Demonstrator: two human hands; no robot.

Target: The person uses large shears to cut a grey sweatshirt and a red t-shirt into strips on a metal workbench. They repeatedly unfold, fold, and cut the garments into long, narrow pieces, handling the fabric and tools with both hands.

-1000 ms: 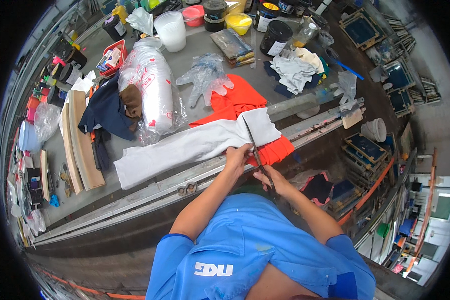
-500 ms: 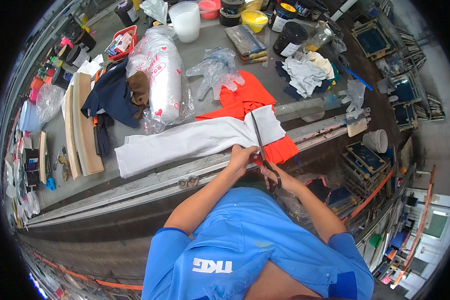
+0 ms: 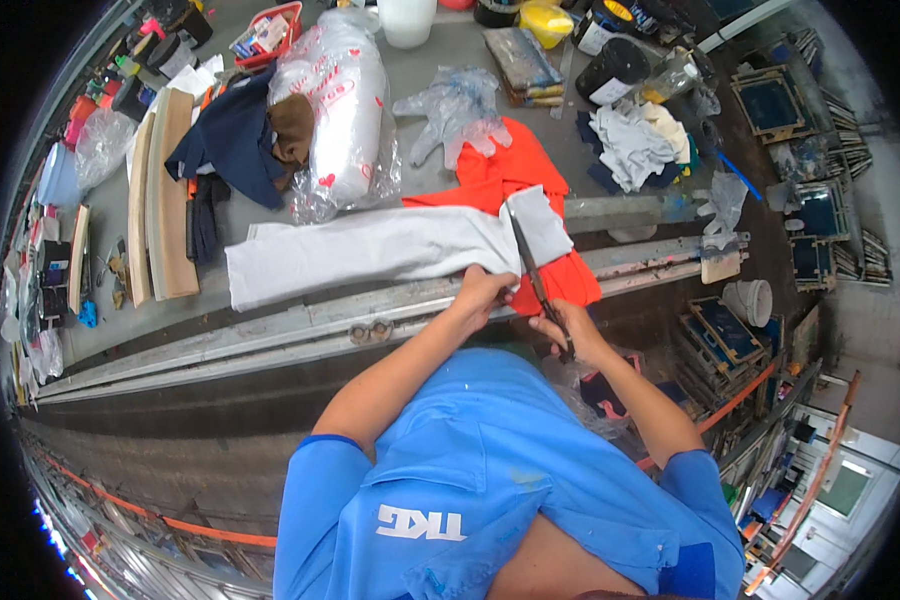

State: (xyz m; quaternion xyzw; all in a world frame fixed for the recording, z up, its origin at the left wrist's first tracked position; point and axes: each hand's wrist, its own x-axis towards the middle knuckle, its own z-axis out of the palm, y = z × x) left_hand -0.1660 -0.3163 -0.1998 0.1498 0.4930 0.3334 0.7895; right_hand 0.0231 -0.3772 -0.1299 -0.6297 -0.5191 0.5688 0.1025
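A long folded piece of white cloth [image 3: 370, 255] lies along the near side of the table, its right end over orange-red cloth [image 3: 515, 155]. At that right end, my left hand [image 3: 486, 292] pinches the white cloth's near edge. Long dark scissors [image 3: 533, 265] are in my right hand [image 3: 576, 332], fingers round the handles. Their blades point away from me, across the white cloth near its right end. Whether the lower blade is under the cloth is hard to see.
A metal rail [image 3: 300, 330] runs along the table's near edge. Beyond the cloths lie a clear plastic glove [image 3: 455, 110] and a plastic-wrapped white roll [image 3: 345, 130]. Curved wooden strips [image 3: 175, 200] and dark cloth [image 3: 225, 145] are left; grey rags [image 3: 630, 150] and a dark tub [image 3: 610, 72] right.
The view has shifted, so the table's things sit higher in the picture. My right hand and the scissors are slightly farther from my left hand, which still pinches the white cloth.
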